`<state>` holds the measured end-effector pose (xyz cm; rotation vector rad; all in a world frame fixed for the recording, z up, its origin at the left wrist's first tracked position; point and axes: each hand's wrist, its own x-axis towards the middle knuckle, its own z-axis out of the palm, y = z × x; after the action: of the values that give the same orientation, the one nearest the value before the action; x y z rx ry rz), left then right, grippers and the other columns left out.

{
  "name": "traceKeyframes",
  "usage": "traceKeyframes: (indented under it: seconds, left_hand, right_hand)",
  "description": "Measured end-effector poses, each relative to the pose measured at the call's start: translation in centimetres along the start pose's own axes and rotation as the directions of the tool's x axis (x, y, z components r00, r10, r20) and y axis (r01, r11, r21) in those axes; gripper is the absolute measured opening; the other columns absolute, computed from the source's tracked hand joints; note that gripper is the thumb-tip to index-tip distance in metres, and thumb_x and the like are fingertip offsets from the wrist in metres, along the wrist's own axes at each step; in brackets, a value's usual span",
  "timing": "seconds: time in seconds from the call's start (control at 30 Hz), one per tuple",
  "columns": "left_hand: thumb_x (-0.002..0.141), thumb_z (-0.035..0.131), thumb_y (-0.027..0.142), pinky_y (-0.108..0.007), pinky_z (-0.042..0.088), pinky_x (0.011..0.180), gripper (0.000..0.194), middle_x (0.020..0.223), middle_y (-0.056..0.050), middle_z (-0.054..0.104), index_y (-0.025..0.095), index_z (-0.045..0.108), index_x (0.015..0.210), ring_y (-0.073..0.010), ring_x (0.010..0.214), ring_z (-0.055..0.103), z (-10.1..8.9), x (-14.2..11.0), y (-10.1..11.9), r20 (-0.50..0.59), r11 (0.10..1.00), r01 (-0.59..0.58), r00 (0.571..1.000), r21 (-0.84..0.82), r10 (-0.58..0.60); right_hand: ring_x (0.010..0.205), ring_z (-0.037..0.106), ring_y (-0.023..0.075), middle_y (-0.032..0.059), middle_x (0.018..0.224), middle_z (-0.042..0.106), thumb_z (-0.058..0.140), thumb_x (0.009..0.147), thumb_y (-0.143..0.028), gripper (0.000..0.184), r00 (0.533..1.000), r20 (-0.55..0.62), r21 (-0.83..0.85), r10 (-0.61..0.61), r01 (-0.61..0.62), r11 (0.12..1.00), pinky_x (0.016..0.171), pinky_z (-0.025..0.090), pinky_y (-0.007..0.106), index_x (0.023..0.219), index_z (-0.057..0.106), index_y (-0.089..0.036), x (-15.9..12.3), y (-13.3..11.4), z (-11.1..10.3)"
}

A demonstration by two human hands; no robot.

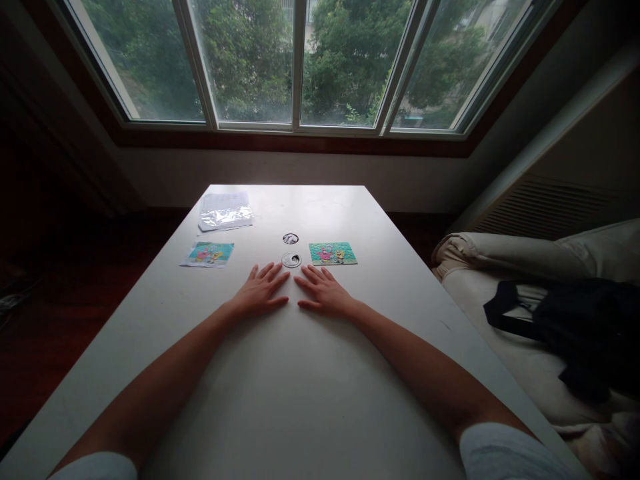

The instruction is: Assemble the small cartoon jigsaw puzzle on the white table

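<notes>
My left hand (261, 291) lies palm down on the white table (295, 400), fingers spread, holding nothing. Beside it, my right hand (323, 291) rests flat too, its fingers apart and a narrow gap between the two hands. Just beyond the fingertips is a round, flat silvery-grey disc (291, 260) with a dark spot on it. A smaller round piece (291, 238), black and white, lies farther back. To the right sits a colourful cartoon picture (333, 253) that looks like a jigsaw puzzle. On the left, a similar cartoon picture card (210, 254) lies flat.
White papers with a shiny clear plastic bag (226, 211) lie at the table's back left. A window (295, 67) is behind the table. On the right, a pale sofa (525, 260) holds a dark bag or cloth (590, 327).
</notes>
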<state>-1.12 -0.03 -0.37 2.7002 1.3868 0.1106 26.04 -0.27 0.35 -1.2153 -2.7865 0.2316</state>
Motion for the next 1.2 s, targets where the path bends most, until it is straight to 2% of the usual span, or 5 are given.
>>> traceKeyframes:
  seconds: [1.2]
  left_hand:
    - [0.095, 0.035, 0.074, -0.062, 0.011, 0.123, 0.077, 0.170, -0.005, 0.015, 0.035, 0.025, 0.161, -0.0339, 0.156, 0.013, 0.08, -0.01, 0.00, -0.010, 1.000, -0.003, 1.000, -0.003, 0.003]
  right_hand:
    - [0.156, 0.014, 0.0323, 0.0096, 0.169, 0.016, 0.036, 0.095, -0.073, 0.080, 1.000, 0.003, -0.009, -0.004, 0.004, 1.000, 0.125, 0.011, 0.054, 0.160, 0.030, -0.027, 0.05, 0.08, 0.14]
